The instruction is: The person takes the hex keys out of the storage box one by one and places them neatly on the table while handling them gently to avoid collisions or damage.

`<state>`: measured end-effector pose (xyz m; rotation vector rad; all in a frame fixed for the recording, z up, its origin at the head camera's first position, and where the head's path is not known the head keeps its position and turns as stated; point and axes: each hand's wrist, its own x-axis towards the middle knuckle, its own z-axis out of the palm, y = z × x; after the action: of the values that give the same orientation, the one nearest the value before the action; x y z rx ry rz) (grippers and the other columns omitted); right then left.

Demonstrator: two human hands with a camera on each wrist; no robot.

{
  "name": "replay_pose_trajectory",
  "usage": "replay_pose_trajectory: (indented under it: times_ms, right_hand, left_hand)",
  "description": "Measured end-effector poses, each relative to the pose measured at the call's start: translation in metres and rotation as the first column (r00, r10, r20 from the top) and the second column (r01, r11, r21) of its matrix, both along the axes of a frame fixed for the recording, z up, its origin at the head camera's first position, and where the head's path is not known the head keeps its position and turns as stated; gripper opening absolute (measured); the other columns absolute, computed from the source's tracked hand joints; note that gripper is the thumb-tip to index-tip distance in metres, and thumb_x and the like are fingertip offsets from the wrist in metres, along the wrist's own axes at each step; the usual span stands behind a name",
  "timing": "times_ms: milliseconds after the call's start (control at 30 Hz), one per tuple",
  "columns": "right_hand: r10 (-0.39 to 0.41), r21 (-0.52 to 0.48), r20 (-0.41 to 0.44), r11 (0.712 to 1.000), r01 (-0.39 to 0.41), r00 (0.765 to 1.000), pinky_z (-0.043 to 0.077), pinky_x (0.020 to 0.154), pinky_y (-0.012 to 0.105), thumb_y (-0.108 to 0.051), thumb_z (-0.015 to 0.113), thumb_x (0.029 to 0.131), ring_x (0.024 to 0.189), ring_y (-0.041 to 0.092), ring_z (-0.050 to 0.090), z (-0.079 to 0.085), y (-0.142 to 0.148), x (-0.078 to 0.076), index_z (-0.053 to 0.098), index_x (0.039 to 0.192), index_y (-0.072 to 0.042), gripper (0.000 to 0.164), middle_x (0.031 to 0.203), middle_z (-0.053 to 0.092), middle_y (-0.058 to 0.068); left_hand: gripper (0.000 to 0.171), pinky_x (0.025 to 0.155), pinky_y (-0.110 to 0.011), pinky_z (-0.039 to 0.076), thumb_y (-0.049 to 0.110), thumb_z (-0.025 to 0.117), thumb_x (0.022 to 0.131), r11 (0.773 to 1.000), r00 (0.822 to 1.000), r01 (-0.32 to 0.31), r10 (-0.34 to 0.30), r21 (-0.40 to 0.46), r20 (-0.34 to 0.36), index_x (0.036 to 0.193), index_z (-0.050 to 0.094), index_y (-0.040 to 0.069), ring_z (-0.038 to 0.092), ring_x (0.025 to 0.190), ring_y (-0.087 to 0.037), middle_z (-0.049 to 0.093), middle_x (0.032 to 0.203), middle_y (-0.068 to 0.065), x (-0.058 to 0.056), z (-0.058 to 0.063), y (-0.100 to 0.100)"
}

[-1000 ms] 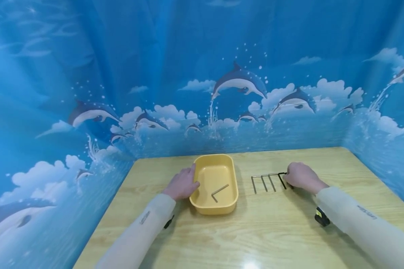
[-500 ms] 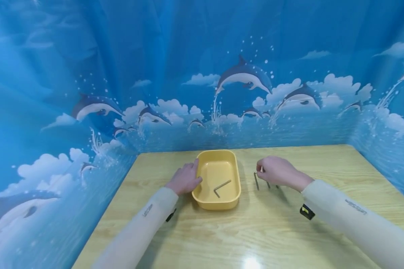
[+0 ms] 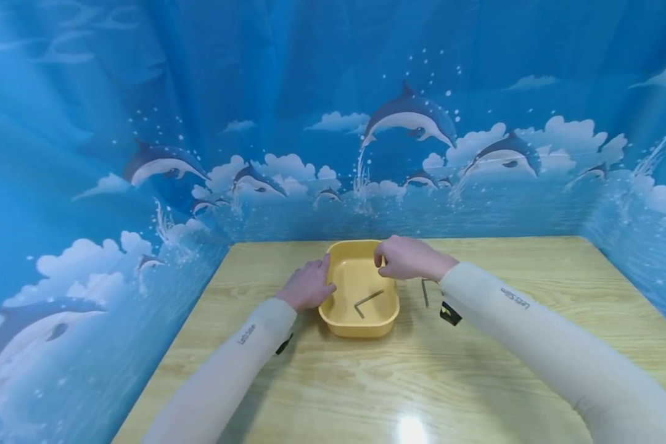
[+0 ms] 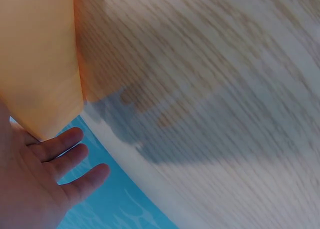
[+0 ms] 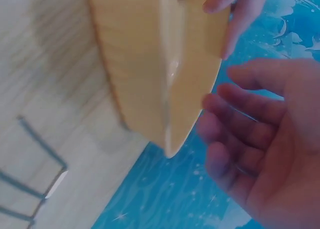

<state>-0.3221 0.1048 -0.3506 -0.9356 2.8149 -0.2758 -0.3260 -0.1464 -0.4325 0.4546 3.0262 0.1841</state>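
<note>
A yellow plastic tray (image 3: 361, 330) stands on the table, with one L-shaped hex key (image 3: 368, 299) lying in it. My left hand (image 3: 307, 285) grips the tray's left rim, thumb over the inner side; several of its fingers (image 4: 90, 181) extend beside the outer wall in the left wrist view. Above the tray's right rim is my right hand (image 3: 407, 258), fingers loosely bent. In the right wrist view its thumb and fingertips (image 5: 212, 101) are apart, with nothing visible held. More hex keys (image 5: 42, 141) lie in a row right of the tray, mostly hidden by the right arm in the head view.
The light wood table (image 3: 338, 388) reaches back to a blue curtain (image 3: 288, 203) printed with dolphins, which also runs along the left and right sides. Bare tabletop shows in front of the tray. A bright reflection lies near the front edge.
My right hand has moved left from the right end of the hex key row, across the row, to above the tray. The left hand has stayed at the tray's rim.
</note>
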Motion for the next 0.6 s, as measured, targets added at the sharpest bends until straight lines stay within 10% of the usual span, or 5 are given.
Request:
replay_pose_trajectory:
  times_ms: [300, 600]
  right_hand:
    - [-0.034, 0.159, 0.06, 0.987, 0.024, 0.998, 0.049, 0.061, 0.031, -0.025, 0.065, 0.094, 0.067, 0.013, 0.056, 0.011, -0.026, -0.024, 0.071, 0.088, -0.017, 0.011, 0.08, 0.065, -0.002]
    - [-0.01, 0.348, 0.225, 0.935, -0.07, 0.974, 0.042, 0.054, 0.027, -0.024, 0.068, 0.093, 0.058, 0.01, 0.05, -0.012, -0.077, -0.038, 0.068, 0.079, -0.015, 0.017, 0.069, 0.059, -0.004]
  left_hand:
    - [0.082, 0.118, -0.05, 0.036, 0.042, 0.05, 0.101, 0.998, 0.998, 0.058, -0.058, -0.006, -0.004, 0.162, 0.008, 0.006, 0.038, 0.146, -0.033, 0.037, 0.16, -0.017, -0.009, 0.003, 0.012]
    - [0.082, 0.117, -0.049, 0.037, 0.042, 0.053, 0.101, 0.999, 0.999, 0.038, -0.038, -0.001, 0.003, 0.162, 0.012, 0.004, 0.041, 0.144, -0.034, 0.04, 0.157, -0.019, -0.002, -0.001, -0.006]
